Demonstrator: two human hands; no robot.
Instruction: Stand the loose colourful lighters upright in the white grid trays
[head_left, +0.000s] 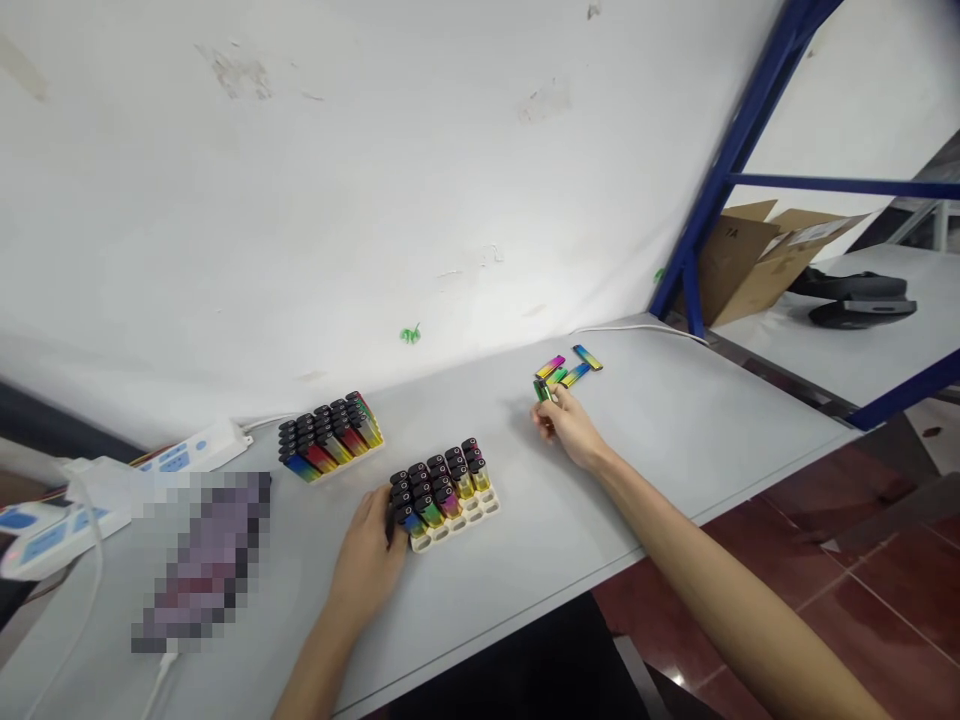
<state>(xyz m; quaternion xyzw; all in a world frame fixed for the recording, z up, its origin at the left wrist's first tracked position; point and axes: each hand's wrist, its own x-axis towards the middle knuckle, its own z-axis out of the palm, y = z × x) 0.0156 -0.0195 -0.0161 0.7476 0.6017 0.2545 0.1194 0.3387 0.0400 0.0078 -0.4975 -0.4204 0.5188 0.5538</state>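
Observation:
In the head view my right hand pinches a green lighter by its body, above the table. Just beyond it lie several loose lighters in bright mixed colours, among them a pink and yellow lighter and a blue and yellow lighter. My left hand is curled against the left side of a pale tray, steadying it; some of its fingers are hidden. Black-topped lighters stand upright in the tray's back rows. Along the front edge, its holes hold nothing.
A second block of upright lighters stands at the back left near the wall. White power strips and a blurred-out object with a cable lie at left. A blue metal frame and a cardboard box are at right.

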